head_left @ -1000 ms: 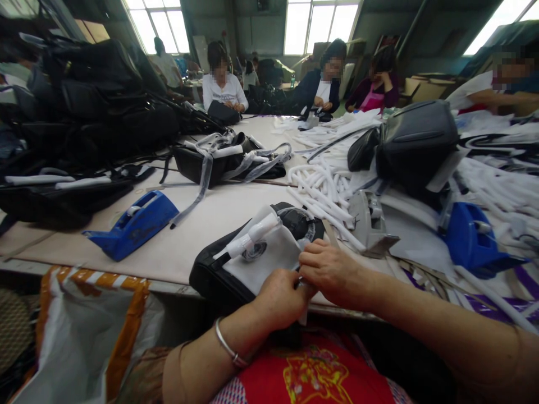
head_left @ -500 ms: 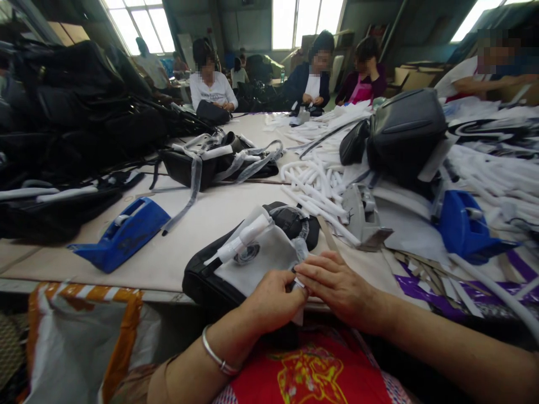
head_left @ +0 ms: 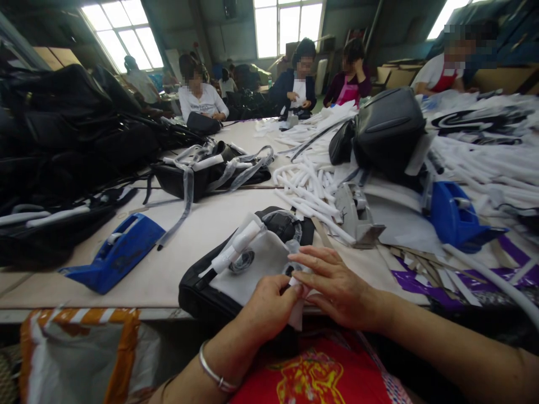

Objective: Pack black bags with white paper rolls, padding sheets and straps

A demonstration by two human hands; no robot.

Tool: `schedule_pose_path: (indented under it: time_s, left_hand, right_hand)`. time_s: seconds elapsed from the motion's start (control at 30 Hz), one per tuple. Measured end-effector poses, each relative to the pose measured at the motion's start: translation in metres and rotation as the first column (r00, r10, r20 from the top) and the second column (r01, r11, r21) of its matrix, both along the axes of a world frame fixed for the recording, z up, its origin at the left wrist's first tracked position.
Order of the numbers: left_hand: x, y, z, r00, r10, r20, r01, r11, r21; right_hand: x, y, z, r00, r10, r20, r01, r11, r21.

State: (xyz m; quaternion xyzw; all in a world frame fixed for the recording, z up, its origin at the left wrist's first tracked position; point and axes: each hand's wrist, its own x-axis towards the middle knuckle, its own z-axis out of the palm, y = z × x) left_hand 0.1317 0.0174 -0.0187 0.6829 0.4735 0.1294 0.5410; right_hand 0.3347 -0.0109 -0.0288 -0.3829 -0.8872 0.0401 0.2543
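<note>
A black bag lies on the table edge in front of me, with a white foam sheet over it. On the sheet rest a white wrapped handle and a coil of clear-wrapped strap. My left hand is closed at the bag's near right side, thumb and fingers pinching a piece of white wrapping. A small dark part shows between the hands. Against that same wrapping lies my right hand, its fingers stretched out and slightly apart; its thumb is mostly hidden.
Blue tape dispensers stand left and right, with a grey dispenser between. White foam tubes lie heaped beyond, beside a black bag. More black bags pile up at left. Several people sit across the table.
The view has shifted slightly. My right fingers have lifted and spread a little over the wrapping, while my left hand keeps its pinch. Across the table, a person in dark clothes has raised a hand.
</note>
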Motion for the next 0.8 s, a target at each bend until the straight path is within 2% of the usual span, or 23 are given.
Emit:
schedule_pose_path:
  time_s: [0.1,0.2,0.27,0.4,0.5,0.7,0.8]
  left_hand:
    - [0.0,0.001,-0.001,0.999,0.033,-0.008,-0.033,0.999,0.001]
    - [0.001,0.001,-0.003,0.999,0.035,0.006,-0.035,0.999,0.011]
    - [0.0,0.002,-0.005,0.999,0.038,0.021,-0.038,0.999,0.006]
    - [-0.001,0.003,-0.005,0.998,0.043,0.045,-0.042,0.998,-0.037]
    - [-0.003,0.003,-0.006,0.998,0.03,0.053,-0.028,0.998,-0.053]
    - [-0.003,0.002,-0.006,1.0,0.018,0.025,-0.019,1.0,0.006]
    - [-0.001,0.002,-0.003,1.0,0.014,-0.017,-0.013,1.0,0.028]
  right_hand:
    - [-0.006,-0.012,-0.003,0.985,-0.131,-0.114,0.137,0.989,0.051]
    - [-0.019,-0.021,-0.013,0.943,-0.233,-0.239,0.259,0.963,0.081]
    - [-0.027,-0.023,-0.022,0.918,-0.265,-0.296,0.297,0.953,0.067]
    - [-0.033,-0.019,-0.035,0.896,-0.239,-0.374,0.265,0.964,0.019]
    - [-0.031,-0.013,-0.037,0.89,-0.208,-0.405,0.226,0.974,-0.004]
    - [-0.025,-0.015,-0.026,0.908,-0.179,-0.379,0.189,0.982,-0.011]
    - [-0.008,-0.021,-0.018,0.854,-0.286,-0.434,0.301,0.953,-0.036]
